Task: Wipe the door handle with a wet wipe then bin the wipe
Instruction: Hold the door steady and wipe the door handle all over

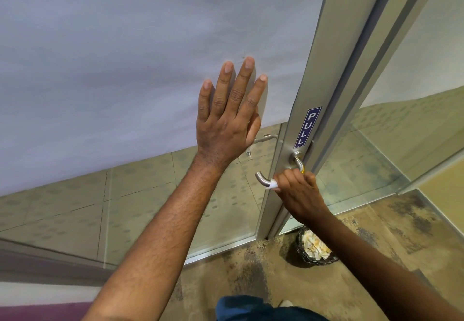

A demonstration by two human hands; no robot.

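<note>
Frosted glass door [125, 57] with a silver metal frame [324, 94] fills the view, over a patchy brown floor [251, 265].

The left hand [226, 122] lies flat and wide open on the glass, holding nothing. At four o'clock from it, the right hand [296, 190] is closed around the curved silver door handle [262, 180], squeezing a white wet wipe [272, 184] against it. A blue PULL sticker [307, 127] sits at twelve o'clock above the handle. A round black wire bin [313, 248] full of crumpled paper stands at six o'clock below, partly hidden by the right arm.

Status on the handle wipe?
Left hand flat on door glass. Right hand closed on wipe, rubbing handle. Bin below, path clear.
</note>
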